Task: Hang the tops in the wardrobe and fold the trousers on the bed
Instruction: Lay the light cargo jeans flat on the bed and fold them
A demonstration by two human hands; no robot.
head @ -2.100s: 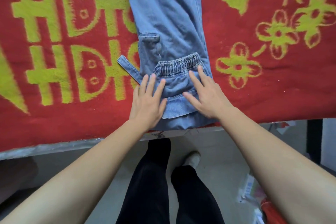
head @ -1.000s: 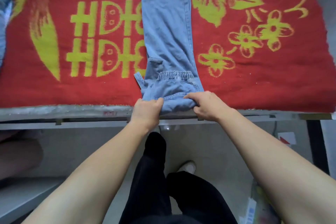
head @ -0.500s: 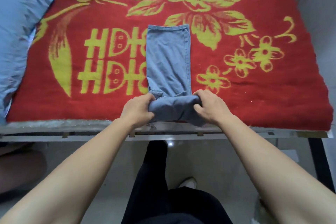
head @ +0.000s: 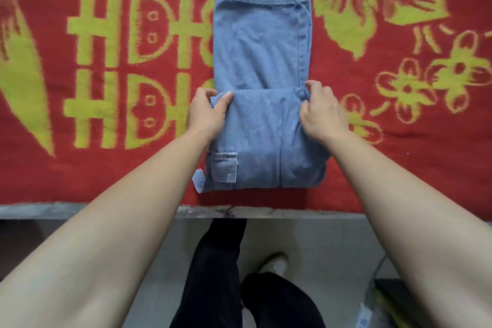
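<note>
Your left hand grips the left end of the turned-over edge of the denim trousers, fingers curled under and thumb on top. Your right hand pinches the right end of that edge. The fold runs between your hands, the leg hems lie flat beyond your fingertips, and the thick doubled part sits back under your wrists, its pocket beside your left forearm. Carry both ends forward together so the edge lands square across the legs, then press flat from the middle outward; denim this bulky will likely spring open if you let go early. A loose strap pokes out behind your left wrist and probably wants tucking in. The trousers rest on a red blanket with yellow-green lettering and flowers, spread over the bed. Its grey rail crosses under your forearms, and below that you see pale floor, your dark-clad legs and a light shoe.
</note>
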